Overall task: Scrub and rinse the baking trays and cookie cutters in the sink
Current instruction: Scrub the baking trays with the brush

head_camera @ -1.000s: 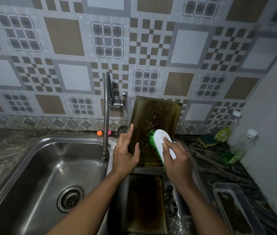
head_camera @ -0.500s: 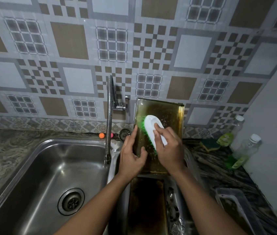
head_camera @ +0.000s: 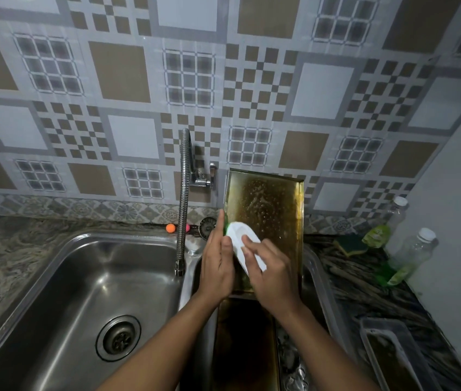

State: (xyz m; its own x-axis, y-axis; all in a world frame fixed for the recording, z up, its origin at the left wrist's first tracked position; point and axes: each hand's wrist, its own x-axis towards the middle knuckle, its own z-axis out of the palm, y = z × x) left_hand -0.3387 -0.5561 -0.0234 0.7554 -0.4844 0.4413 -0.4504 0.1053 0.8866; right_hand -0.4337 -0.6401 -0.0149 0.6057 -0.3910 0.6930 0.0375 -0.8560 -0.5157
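While left hand [head_camera: 218,266] holds tray [head_camera: 269,198] | right hand [head_camera: 273,275] grips brush [head_camera: 240,235] (white)

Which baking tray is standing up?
The sudsy tray held upright by the left hand while the right hand holds a white brush on it. The other tray lies flat in the sink below.
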